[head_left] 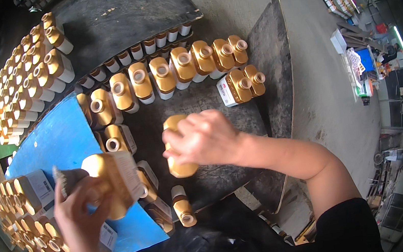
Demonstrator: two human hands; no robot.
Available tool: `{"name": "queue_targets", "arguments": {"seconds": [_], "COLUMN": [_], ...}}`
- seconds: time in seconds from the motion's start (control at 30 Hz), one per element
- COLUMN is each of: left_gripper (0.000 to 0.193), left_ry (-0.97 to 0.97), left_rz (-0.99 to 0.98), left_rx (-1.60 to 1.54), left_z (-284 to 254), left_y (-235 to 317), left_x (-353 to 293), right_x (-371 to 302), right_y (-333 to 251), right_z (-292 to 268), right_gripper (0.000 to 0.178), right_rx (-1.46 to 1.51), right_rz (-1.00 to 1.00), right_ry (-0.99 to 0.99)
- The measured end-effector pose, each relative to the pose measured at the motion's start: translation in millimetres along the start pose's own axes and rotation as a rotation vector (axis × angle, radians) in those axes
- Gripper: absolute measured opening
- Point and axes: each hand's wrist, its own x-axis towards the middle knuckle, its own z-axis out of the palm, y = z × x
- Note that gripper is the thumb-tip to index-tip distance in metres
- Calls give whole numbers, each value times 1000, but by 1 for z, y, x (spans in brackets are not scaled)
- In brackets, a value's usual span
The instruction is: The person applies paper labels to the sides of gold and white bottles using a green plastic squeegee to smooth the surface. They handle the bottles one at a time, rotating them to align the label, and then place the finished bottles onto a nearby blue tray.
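My left hand [80,207] is closed on a gold bottle [111,182] with a white label, tilted above a blue sheet [61,133]. A dark grey cloth [71,178] is bunched in the same hand, against the bottle. Over the black board, my right hand [204,138] grips another gold bottle [183,168] around its top; the fingers hide its neck. Both hands are slightly blurred. A row of gold bottles with open necks [161,75] curves along the board's far side. A smaller gold bottle [185,212] stands near my body.
Two gold bottles [242,86] stand apart at the right. Dense groups of gold bottles fill the far left [27,78] and near left [25,228]. Behind the row rises a stacked black board [124,15] with more bottles underneath. A black panel [278,63] edges the right side.
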Motion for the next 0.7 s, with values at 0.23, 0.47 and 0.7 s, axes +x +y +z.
{"name": "queue_targets", "arguments": {"seconds": [0.23,0.47,0.7], "left_gripper": [34,31,31], "left_ry": [-11,23,-37], "left_rz": [196,251,205], "left_rx": [-154,-93,-125], "left_z": [156,270,319], "left_y": [62,80,84], "left_x": [64,127,156], "right_x": [-103,-138,-146], "right_y": [113,184,199], "right_z": [33,73,87], "right_gripper": [31,34,37], "right_rx": [-145,-153,-111], "right_rz": [89,47,68], "right_ry": [-32,-25,-51]}}
